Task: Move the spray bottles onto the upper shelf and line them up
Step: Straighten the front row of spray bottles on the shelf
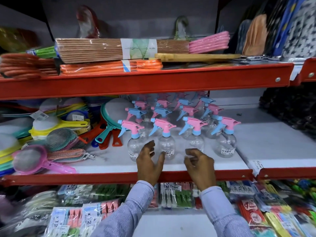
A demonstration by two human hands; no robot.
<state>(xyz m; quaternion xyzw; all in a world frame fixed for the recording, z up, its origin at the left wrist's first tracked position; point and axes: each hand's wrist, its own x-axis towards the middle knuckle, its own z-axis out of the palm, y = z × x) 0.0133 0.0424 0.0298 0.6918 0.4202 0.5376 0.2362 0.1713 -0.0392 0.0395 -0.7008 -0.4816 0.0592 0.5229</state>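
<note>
Clear spray bottles (166, 146) carry pink-and-blue trigger heads, some pink on top, others blue; their white labels (168, 152) bear black print. The shelf (188, 166) is white with a red front rail (102, 178); both sleeves (135, 206) show fine blue-and-white stripes; the strainers (30, 159) are pink, yellow and teal.
</note>
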